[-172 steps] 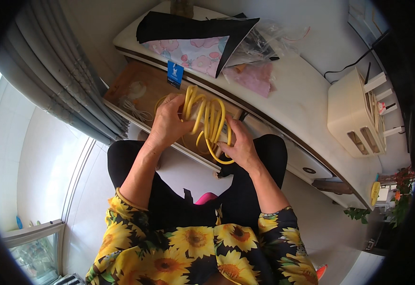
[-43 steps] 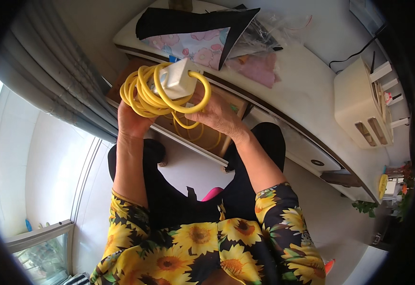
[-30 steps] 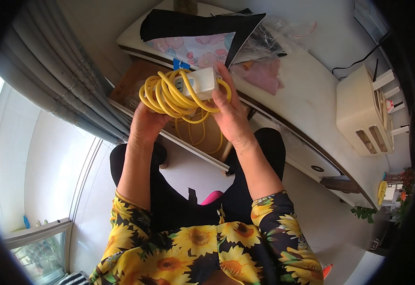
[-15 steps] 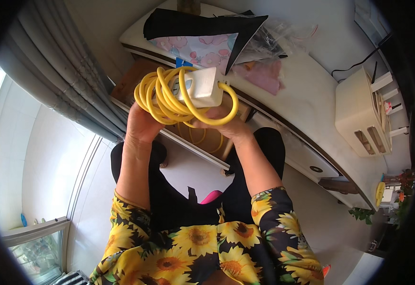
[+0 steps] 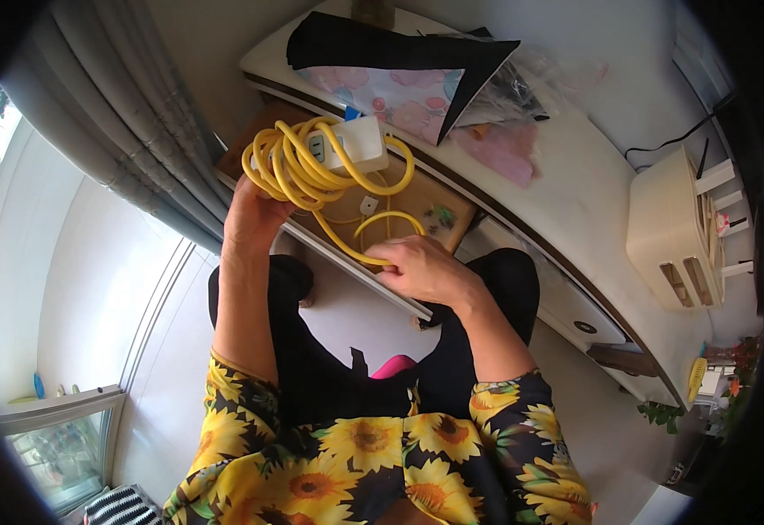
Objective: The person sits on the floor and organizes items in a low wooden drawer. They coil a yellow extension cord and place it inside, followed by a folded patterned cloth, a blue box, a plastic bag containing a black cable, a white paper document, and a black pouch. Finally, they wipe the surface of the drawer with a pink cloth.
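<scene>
My left hand (image 5: 255, 214) grips a bundle of looped yellow cable (image 5: 284, 179) from beneath, up over the open wooden drawer (image 5: 458, 210). A white power strip (image 5: 362, 140) with sockets rests within the loops, cable curving from its right end. Lower down, at the drawer's front, the fingers of my right hand (image 5: 412, 267) are closed on a loose strand of that cable, which curves up from them. Inside the drawer are a small white piece (image 5: 369, 205) and some small green items (image 5: 440, 216), too small to make out.
On the curved white cabinet top (image 5: 587, 201) lie a black bag with floral panel (image 5: 382, 96), clear plastic and pink fabric (image 5: 495, 153); a cream box with antennas (image 5: 666, 236) stands right. Grey curtain (image 5: 128, 122) hangs left, above a low glass panel (image 5: 58, 446). My knees flank the drawer.
My right hand has left the power strip and moved down to the loose cable at the drawer front. The bundle stays raised in my left hand.
</scene>
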`<state>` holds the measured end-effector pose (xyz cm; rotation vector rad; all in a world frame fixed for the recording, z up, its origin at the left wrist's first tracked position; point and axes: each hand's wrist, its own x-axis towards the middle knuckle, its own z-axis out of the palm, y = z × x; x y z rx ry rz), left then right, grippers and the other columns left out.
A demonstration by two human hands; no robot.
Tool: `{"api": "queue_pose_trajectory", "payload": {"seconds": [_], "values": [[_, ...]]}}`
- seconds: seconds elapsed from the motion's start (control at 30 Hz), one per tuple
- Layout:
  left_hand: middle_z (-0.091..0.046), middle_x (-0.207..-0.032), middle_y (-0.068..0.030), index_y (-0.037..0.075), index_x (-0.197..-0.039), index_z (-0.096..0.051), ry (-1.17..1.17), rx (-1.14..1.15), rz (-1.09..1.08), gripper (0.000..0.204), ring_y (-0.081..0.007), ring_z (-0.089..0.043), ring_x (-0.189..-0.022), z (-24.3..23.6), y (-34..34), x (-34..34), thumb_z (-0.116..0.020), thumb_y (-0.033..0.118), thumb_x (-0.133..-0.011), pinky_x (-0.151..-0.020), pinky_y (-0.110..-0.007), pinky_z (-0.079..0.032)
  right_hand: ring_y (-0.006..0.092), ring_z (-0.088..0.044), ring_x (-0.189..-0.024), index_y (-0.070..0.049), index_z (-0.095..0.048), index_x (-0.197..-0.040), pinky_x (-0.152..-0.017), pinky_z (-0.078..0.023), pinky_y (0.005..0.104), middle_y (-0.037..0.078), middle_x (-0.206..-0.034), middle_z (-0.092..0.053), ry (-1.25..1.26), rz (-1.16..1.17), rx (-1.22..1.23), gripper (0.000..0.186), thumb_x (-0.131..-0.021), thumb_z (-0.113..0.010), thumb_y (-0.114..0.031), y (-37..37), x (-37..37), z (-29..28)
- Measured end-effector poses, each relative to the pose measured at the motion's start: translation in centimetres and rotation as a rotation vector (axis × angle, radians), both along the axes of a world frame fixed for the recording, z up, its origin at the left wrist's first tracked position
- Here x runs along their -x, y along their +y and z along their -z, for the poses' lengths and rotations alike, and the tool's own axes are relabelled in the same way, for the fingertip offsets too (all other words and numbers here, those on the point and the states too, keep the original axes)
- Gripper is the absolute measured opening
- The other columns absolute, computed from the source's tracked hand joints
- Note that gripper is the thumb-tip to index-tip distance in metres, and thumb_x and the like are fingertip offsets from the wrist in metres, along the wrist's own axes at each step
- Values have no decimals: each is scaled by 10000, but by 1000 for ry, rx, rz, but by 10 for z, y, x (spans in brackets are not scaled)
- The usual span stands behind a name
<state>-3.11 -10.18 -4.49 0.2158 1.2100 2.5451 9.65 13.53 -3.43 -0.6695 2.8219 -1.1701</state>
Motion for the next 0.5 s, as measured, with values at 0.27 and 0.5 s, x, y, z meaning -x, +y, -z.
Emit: {"api": "queue_pose_trajectory", "payload": {"seconds": [0.27, 0.5], "values": [[-639, -989, -147, -31, -1202, -506, 169, 257, -8, 446, -185, -674, -848, -16, -7, -5, -620, 249, -875, -714, -343, -587, 211, -569, -572, -35, -662, -872, -526, -442, 313, 69, -686, -586, 124, 62, 62, 163, -713, -697, -23, 20, -20, -66], [-639, -975, -125, -49, -1207, -509, 310, 300, 203, 550, -132, -648, -844, -17, -5, -9, -710, 278, -812, -771, -284, -561, 103, -548, -694, -31, -672, -874, -620, -435, 218, 24, -766, -599, 123, 18, 459, 154, -731, -720, 0, 34, 6, -81]]}}
